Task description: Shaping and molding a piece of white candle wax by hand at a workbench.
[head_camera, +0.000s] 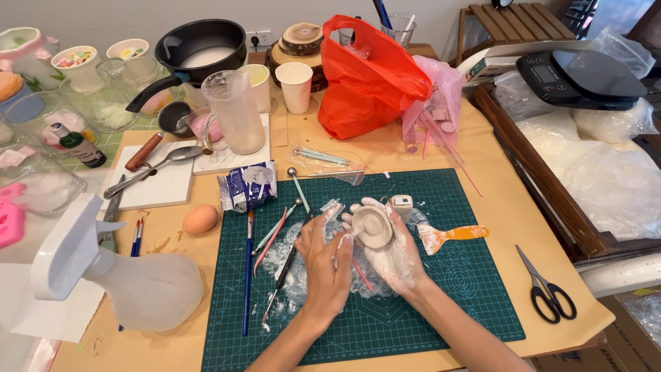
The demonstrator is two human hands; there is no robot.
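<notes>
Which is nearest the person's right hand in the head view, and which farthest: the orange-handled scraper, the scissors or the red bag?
From the right hand:
1. Orange-handled scraper, just to its right on the green mat.
2. Scissors, farther right on the table edge.
3. Red bag, at the table's back.

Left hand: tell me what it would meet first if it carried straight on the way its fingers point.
The left hand points up and slightly right, fingertips at the pale round clay piece lying in the right hand. It would meet that piece almost at once; they may already touch.
</notes>
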